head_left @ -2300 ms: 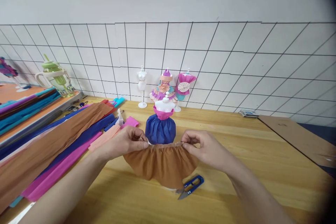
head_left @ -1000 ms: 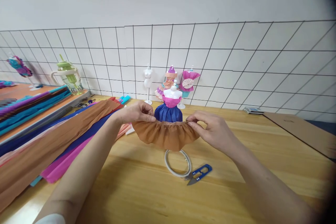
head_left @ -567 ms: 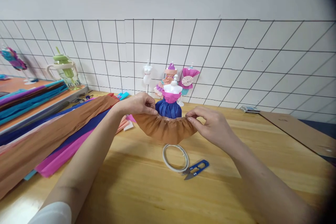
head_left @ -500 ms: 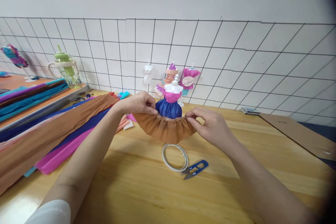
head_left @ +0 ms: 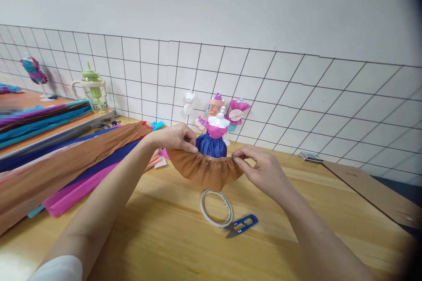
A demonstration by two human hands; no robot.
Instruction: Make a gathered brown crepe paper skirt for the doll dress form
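A gathered brown strip of crepe paper [head_left: 211, 173] is stretched between my hands, its ruffled edge fanning downward. My left hand [head_left: 181, 137] pinches the strip's upper edge at its left part. At the other end, my right hand [head_left: 255, 164] grips the same edge between thumb and fingers. Just behind the strip stands a small white dress form [head_left: 218, 118] in a pink top and a blue gathered skirt [head_left: 212, 144]. On the table below the strip lie a ring of white tape [head_left: 201, 208] and blue thread snips [head_left: 245, 224], touching or nearly so.
Long coloured paper strips [head_left: 75, 153] cover the table's left side. A green-lidded cup [head_left: 94, 90] stands at the back left. Several dressed forms and a bare white form [head_left: 189, 103] line the wall. A brown cardboard sheet [head_left: 369, 186] lies at the right.
The view has tilted, so the table things appear shifted slightly. My hands keep hold of the brown strip in much the same place before the dress form.
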